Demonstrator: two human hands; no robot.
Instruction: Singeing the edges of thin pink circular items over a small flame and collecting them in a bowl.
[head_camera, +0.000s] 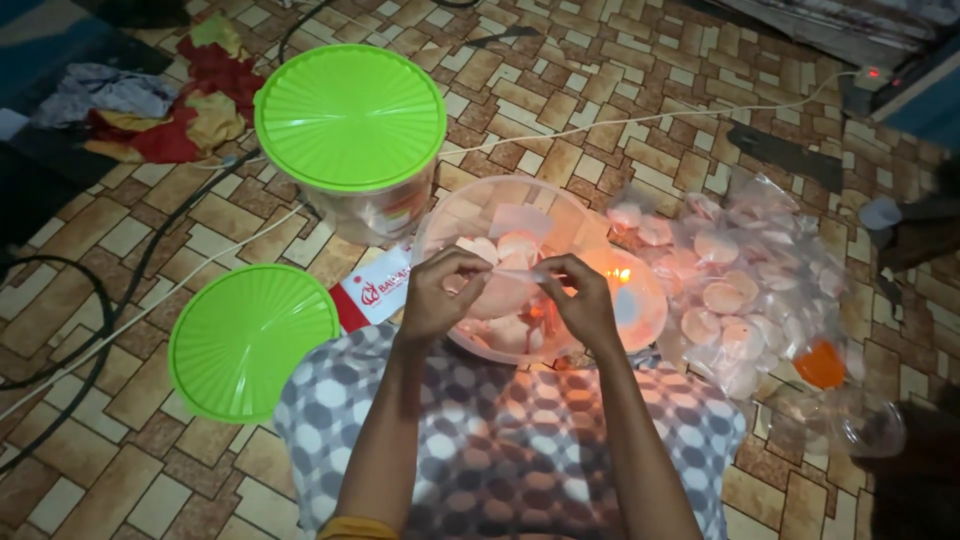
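Observation:
My left hand (438, 293) and my right hand (583, 300) pinch the two ends of a small clear plastic packet (522, 274), stretched flat between them. They hover over an open clear plastic tub (470, 215) that holds several pale pink round crackers (505, 248). A small flame (622, 274) burns just right of my right hand, close to the packet's end. A pile of sealed clear packets with round crackers (740, 290) lies on the floor to the right of the tub.
A closed clear tub with a green lid (350, 115) stands behind the open one. A loose green lid (250, 340) lies on the tiled floor at left. Cables (150, 260) cross the floor. Crumpled cloth (190, 110) lies far left. My checked garment (500, 440) fills the foreground.

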